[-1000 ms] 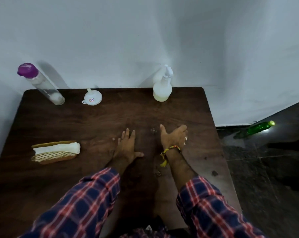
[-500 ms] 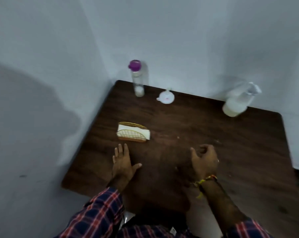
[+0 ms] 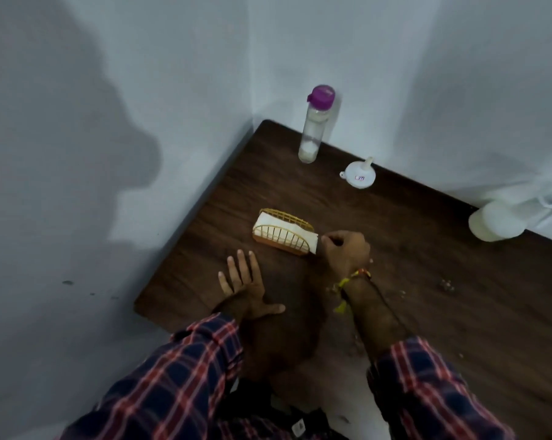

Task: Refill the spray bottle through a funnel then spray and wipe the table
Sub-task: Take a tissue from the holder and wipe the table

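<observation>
On the dark wooden table [image 3: 427,281] a white spray bottle [image 3: 503,219] stands at the far right, partly cut off by the frame edge. A white funnel [image 3: 358,176] lies upside down near the back wall. A clear bottle with a purple cap [image 3: 314,128] stands in the back corner. A yellow wire holder [image 3: 282,231] keeps white napkins [image 3: 312,242]. My right hand [image 3: 344,252] is curled at the holder's right end, its fingertips pinching the napkin's edge. My left hand [image 3: 246,287] rests flat on the table, fingers spread.
White walls meet at the table's back left corner. The table's left edge runs close to the left wall. A few small crumbs [image 3: 446,284] lie on the wood to the right of my right forearm.
The view has swung left. My right hand moved left to the napkin holder and closed its fingers at the napkin's end. My left hand stays flat on the table.
</observation>
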The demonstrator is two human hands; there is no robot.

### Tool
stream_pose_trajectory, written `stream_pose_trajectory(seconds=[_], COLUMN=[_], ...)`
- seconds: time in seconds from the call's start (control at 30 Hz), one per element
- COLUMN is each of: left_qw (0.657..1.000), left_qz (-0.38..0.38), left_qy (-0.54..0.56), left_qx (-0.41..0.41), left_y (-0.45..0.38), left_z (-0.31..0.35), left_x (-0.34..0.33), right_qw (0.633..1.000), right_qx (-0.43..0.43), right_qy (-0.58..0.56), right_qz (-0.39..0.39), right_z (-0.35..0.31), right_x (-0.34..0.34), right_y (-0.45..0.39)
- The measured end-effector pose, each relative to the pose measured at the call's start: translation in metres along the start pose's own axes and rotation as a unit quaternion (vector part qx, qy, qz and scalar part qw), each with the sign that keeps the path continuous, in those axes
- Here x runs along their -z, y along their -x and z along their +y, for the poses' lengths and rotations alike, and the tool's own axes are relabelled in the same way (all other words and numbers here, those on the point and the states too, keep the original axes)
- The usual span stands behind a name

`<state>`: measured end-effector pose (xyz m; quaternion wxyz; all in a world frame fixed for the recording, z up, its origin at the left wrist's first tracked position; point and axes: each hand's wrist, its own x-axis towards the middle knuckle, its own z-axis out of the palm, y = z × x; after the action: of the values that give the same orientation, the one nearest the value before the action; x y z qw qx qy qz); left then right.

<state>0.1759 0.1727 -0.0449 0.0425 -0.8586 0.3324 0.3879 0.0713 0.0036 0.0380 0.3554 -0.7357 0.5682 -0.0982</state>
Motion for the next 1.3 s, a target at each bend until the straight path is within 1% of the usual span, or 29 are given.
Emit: stream_pose_trajectory(seconds=[0.1,0.33,0.57,0.77,0.83,0.97,1.2,1.27,1.3], left_qw=[1.0,1.0,1.0,1.0,1.0,0.999,0.999,0.999,0.999], left_qz=[-0.01,-0.006,-0.017,-0.023,-0.023,-0.031,-0.039,-0.038,-0.037], left_qy=[0.007,-0.002,-0.004,-0.003,-0.002,0.006,0.009,0.011,0.012], left_qx=[-0.002,-0.01,-0.012,-0.014,-0.014,-0.018,-0.01,-0.009,-0.008], left_y=[-0.001,-0.003,-0.004,-0.003,-0.002,-0.002,0.0,0.001,0.001], left_z=[-0.001,-0.001,-0.002,-0.002,-0.002,-0.002,0.0,0.0,0.0], left_x=[-0.003,-0.006,-0.004,-0.002,-0.001,0.0,0.003,0.002,0.001], right_qw=[1.0,0.997,0.996,0.996,0.996,0.995,0.982,0.974,0.972], right_qx=[-0.023,-0.075,-0.083,-0.08,-0.062,0.017,0.142,0.193,0.213], right_qy=[0.006,0.005,0.017,0.044,0.053,0.098,0.124,0.114,0.092], right_qz=[-0.017,-0.036,0.018,-0.015,-0.02,-0.005,0.02,0.036,0.045], right_z=[-0.003,-0.002,-0.006,-0.005,-0.005,-0.005,-0.008,-0.01,-0.011], right_x=[-0.015,-0.036,-0.043,-0.041,-0.039,-0.035,-0.031,-0.029,-0.028], right_y=[-0.017,-0.031,-0.025,-0.029,-0.027,-0.021,-0.014,-0.012,-0.01])
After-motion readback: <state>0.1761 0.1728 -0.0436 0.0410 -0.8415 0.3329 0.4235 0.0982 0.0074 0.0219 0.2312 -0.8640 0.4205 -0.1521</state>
